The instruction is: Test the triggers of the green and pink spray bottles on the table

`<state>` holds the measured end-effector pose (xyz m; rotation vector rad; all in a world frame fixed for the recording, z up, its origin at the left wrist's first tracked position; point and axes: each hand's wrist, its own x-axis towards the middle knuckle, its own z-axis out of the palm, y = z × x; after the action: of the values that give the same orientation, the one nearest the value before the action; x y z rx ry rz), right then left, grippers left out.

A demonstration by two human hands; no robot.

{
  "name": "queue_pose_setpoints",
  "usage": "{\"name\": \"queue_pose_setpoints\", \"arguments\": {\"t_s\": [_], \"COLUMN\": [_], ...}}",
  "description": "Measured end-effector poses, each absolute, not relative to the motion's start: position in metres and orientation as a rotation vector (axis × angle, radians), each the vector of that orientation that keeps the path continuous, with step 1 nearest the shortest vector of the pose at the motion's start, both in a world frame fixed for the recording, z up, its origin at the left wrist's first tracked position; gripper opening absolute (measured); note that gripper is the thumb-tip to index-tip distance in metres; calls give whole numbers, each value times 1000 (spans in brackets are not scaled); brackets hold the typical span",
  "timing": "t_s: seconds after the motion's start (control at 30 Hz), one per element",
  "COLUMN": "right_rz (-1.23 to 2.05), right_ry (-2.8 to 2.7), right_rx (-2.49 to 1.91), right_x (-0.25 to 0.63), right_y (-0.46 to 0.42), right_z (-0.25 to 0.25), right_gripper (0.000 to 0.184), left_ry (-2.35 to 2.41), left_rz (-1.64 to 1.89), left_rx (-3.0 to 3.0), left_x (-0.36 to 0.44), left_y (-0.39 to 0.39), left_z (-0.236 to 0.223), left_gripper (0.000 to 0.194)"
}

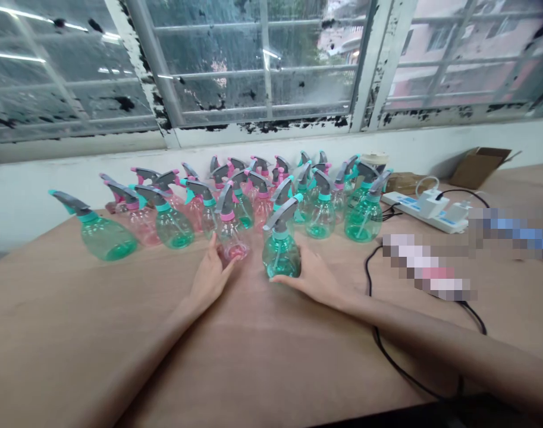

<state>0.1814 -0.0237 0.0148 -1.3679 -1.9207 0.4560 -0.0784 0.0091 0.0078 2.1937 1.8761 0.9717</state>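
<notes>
Several small spray bottles, pink and teal with grey triggers, stand in a cluster [253, 196] on a wooden table [119, 333] below a window. My left hand [211, 274] cups the base of a pink spray bottle [230, 235] at the front of the cluster, fingers curled round it. My right hand [313, 274] wraps round a teal spray bottle [280, 246] just to the right of the pink one. Both bottles stand upright on the table.
A white power strip [427, 208] with plugs lies at the right, and a black cable [378, 345] runs from it across the table toward the near edge. An open cardboard box [479, 166] sits at the back right. A lone teal bottle [104, 232] stands at the left.
</notes>
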Motion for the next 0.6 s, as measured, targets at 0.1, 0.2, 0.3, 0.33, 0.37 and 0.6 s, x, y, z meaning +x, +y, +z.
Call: {"name": "queue_pose_setpoints", "arguments": {"t_s": [0.1, 0.2, 0.3, 0.33, 0.37, 0.6], "right_rz": [393, 256, 100, 66, 46, 127], "right_ry": [-1905, -1864, -1840, -1835, -1830, -1823], "right_rx": [-1407, -1457, -1582, -1634, -1684, -1854], "right_x": [177, 175, 174, 173, 171, 149], "right_y": [-18, -11, -1, 4, 9, 40], "right_z": [14, 13, 14, 15, 15, 21], "right_gripper": [97, 96, 90, 88, 87, 102], "left_ry": [1930, 1961, 1991, 2001, 2012, 2062], "left_rz": [927, 937, 951, 956, 958, 940], "left_rx": [2207, 2218, 2230, 2233, 2235, 2238], "left_x": [-69, -64, -61, -61, -61, -62], "left_y": [24, 31, 35, 35, 35, 36], "left_z": [8, 8, 8, 8, 8, 9], "left_gripper": [77, 74, 71, 69, 68, 66]}}
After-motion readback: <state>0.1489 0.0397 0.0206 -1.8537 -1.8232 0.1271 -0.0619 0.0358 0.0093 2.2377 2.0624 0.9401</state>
